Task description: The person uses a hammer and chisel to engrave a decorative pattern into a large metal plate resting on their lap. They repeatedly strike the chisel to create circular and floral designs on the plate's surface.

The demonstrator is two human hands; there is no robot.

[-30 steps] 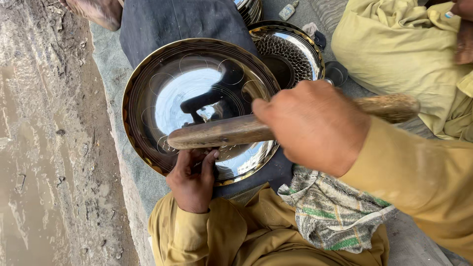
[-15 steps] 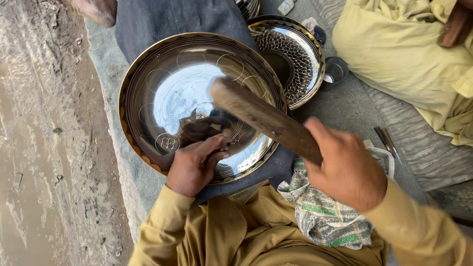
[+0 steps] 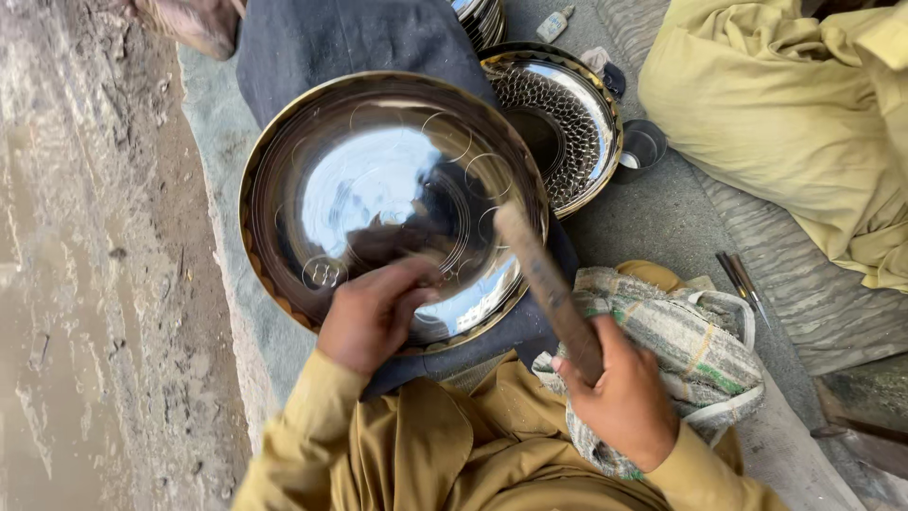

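Stick swung down since half a second ago.
Right hand (image 3: 619, 402) clenched on wooden stick (image 3: 549, 284), now steeper; left hand (image 3: 374, 312) fingers curled, pressing shiny plate (image 3: 378, 170).

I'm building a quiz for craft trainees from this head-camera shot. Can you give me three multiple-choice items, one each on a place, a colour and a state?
1. Where does the patterned plate lie relative to the large shiny plate?
A. Under the striped cloth
B. Beyond its far right edge, partly tucked behind it
C. On the bare earth at the left

2. What colour are the sleeves of the person at work?
A. Mustard yellow
B. Bright red
C. White

3. What is the right hand doing?
A. Lying open and empty on the mat
B. Gripping a wooden stick
C. Holding the small metal cup

Answers: 1 B, the patterned plate's left rim disappears behind the large one. 2 A, both sleeves are mustard yellow. 3 B, the fingers are closed around the wooden stick, while the left hand rests on the large plate's near edge.
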